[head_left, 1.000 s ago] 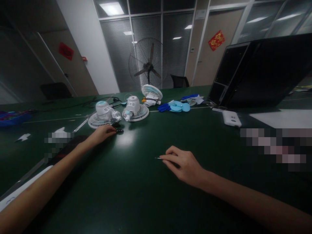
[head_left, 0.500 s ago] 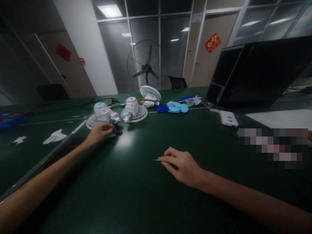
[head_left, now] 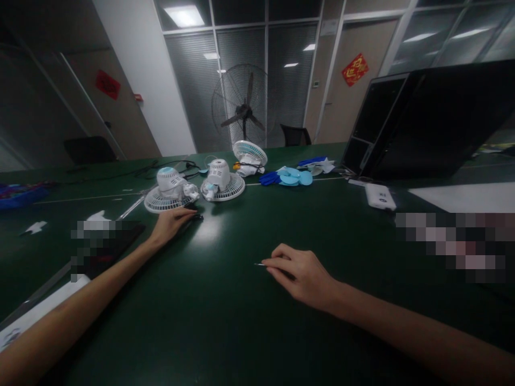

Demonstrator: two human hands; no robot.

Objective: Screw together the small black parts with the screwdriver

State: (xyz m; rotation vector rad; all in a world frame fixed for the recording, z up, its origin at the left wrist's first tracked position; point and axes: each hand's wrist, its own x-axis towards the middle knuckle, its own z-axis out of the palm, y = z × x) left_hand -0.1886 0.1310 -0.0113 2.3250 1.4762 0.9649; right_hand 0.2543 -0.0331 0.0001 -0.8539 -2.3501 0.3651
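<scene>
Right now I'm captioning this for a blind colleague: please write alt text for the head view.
A person's right hand holds a thin object over a dark green table, while the left hand is at a small dark object near three white fans. Light-blue blades lie farther back.

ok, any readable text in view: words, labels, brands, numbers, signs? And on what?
None reads with certainty.
Right-door red diamond sign: gold characters, too blurred.
Left-door red diamond sign: dark markings, too blurred.
White box: dark print, too small.
White item at lower left: dark marks, illegible.
Pale wall sheet: any writing too faint.
</scene>
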